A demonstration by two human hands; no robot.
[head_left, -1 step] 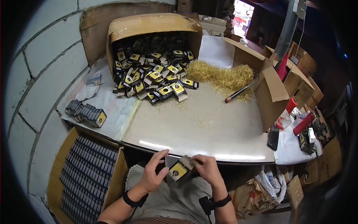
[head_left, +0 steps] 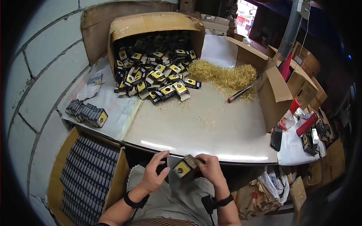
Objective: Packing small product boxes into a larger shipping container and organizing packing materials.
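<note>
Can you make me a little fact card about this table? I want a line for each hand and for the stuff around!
Left hand: open, next to a small box
Right hand: holding that small box, black and yellow
Table: pale top, shiny front edge
Big carton: at the back, opening toward the person, a pile of boxes coming out
Gold strands: heaped right of the pile
Dark stick: reddish end, by the strands
Left carton: filled with neat rows

I'm in a packing workshop, judging by the block wall (head_left: 52, 71), worktable (head_left: 177, 130), tipped carton (head_left: 151, 25) spilling black-and-yellow boxes (head_left: 181, 88) and neatly filled carton (head_left: 55, 184).
</note>
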